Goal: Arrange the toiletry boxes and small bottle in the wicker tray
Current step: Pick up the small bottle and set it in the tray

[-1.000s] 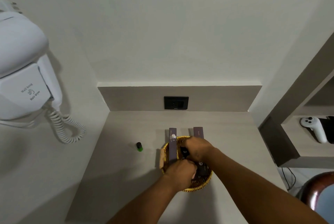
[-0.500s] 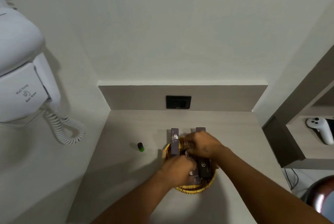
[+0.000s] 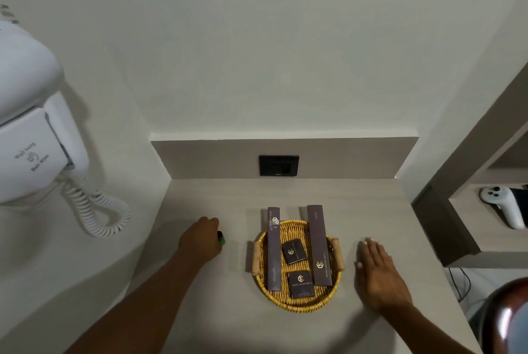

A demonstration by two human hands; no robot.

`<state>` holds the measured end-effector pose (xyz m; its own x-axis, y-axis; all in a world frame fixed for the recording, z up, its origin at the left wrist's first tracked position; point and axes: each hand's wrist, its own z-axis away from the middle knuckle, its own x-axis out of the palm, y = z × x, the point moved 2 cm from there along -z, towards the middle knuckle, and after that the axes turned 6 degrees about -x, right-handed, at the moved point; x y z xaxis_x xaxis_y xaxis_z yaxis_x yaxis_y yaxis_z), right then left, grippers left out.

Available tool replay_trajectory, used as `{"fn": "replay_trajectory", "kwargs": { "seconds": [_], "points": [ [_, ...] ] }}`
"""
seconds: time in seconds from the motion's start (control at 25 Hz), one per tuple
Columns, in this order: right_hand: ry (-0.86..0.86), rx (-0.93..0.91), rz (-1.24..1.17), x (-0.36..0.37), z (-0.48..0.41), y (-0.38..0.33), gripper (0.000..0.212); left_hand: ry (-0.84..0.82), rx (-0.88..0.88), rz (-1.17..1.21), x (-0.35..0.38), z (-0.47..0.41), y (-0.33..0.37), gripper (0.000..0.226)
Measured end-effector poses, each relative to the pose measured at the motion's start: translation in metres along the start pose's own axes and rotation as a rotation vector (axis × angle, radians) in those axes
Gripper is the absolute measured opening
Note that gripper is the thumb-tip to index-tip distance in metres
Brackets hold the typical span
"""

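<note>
A round yellow wicker tray (image 3: 297, 301) with wooden handles sits on the counter. Two long dark purple boxes lie in it, one on the left (image 3: 273, 251), one on the right (image 3: 319, 245), their far ends sticking out over the rim. Between them lie two small dark boxes, one nearer the back (image 3: 294, 251) and one at the front (image 3: 301, 283). Left of the tray, my left hand (image 3: 201, 239) curls around a small green bottle with a black cap (image 3: 221, 238) standing on the counter. My right hand (image 3: 377, 273) rests flat and empty on the counter right of the tray.
A white wall-hung hair dryer (image 3: 31, 136) with a coiled cord (image 3: 97, 211) hangs on the left wall. A black wall socket (image 3: 278, 165) is in the back panel. To the right is a shelf unit holding a white controller (image 3: 505, 205).
Both hands have left the tray. My left hand moved left to the small bottle; my right hand moved right and flattened on the counter. The small boxes now show uncovered.
</note>
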<state>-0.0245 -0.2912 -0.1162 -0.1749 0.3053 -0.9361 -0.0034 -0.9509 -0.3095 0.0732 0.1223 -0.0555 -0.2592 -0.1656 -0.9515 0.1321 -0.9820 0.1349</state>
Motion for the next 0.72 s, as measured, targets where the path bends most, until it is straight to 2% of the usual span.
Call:
{"fn": "replay_trajectory", "kwargs": {
  "seconds": [0.08, 0.32, 0.52, 0.6, 0.72],
  "points": [
    [-0.011, -0.019, 0.028, 0.01, -0.001, -0.01, 0.068, 0.008, 0.031, 0.029, 0.006, 0.0, 0.0, 0.012],
    [-0.048, 0.005, 0.061, 0.013, -0.003, -0.017, 0.065, 0.055, 0.002, 0.088, -0.004, 0.002, 0.013, 0.009],
    [-0.068, 0.011, 0.033, 0.008, -0.004, -0.021, 0.06, 0.167, 0.234, 0.198, -0.05, -0.01, 0.076, 0.011],
    [-0.07, 0.012, 0.022, 0.006, -0.003, -0.022, 0.06, 0.1, 0.321, 0.217, -0.057, -0.008, 0.115, 0.014],
    [-0.089, 0.005, 0.014, 0.002, -0.002, -0.023, 0.06, -0.029, 0.385, 0.052, -0.047, -0.004, 0.159, 0.016]
  ]
}}
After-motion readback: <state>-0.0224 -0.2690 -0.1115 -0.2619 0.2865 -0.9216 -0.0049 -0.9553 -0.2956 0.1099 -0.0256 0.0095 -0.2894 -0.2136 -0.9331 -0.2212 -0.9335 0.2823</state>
